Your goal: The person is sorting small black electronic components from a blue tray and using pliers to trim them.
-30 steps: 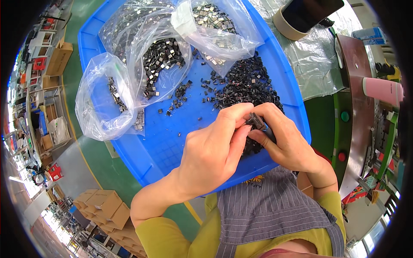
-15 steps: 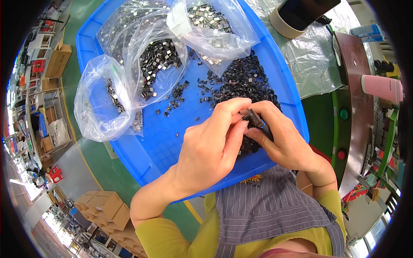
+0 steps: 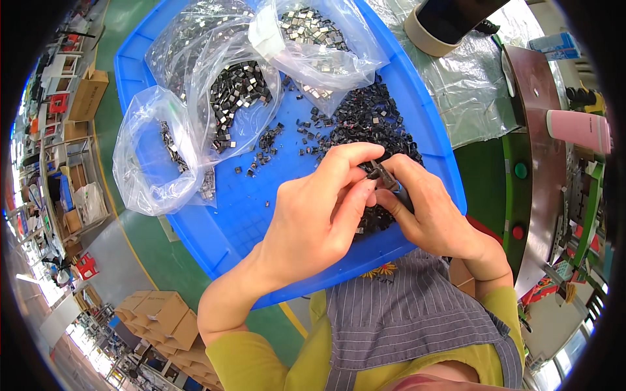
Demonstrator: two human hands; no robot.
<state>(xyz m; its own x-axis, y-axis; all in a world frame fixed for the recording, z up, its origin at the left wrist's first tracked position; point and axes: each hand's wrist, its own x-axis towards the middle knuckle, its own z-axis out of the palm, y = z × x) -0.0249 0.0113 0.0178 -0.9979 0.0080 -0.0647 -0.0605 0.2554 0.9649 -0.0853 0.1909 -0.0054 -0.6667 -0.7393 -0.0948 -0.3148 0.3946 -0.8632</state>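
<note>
My right hand is wrapped round a small pair of cutting pliers, whose dark jaws point up and left. My left hand pinches a small black part between thumb and fingers, right at the jaws; my fingertips hide most of it. Both hands are over the near right of a blue plastic tub. Below and beyond them spreads a heap of small black parts, with a few strays to its left.
Clear plastic bags stand in the tub: one with black, silver-faced pieces, one with silver squares, and a left one holding fewer pieces. Right of the tub are a roll of tape under a dark-screened device and a pink cup.
The jaws of the pliers look more upright and sit slightly apart from my left fingertips' former place. Both hands have otherwise barely moved, and the tub appears shifted slightly left.
</note>
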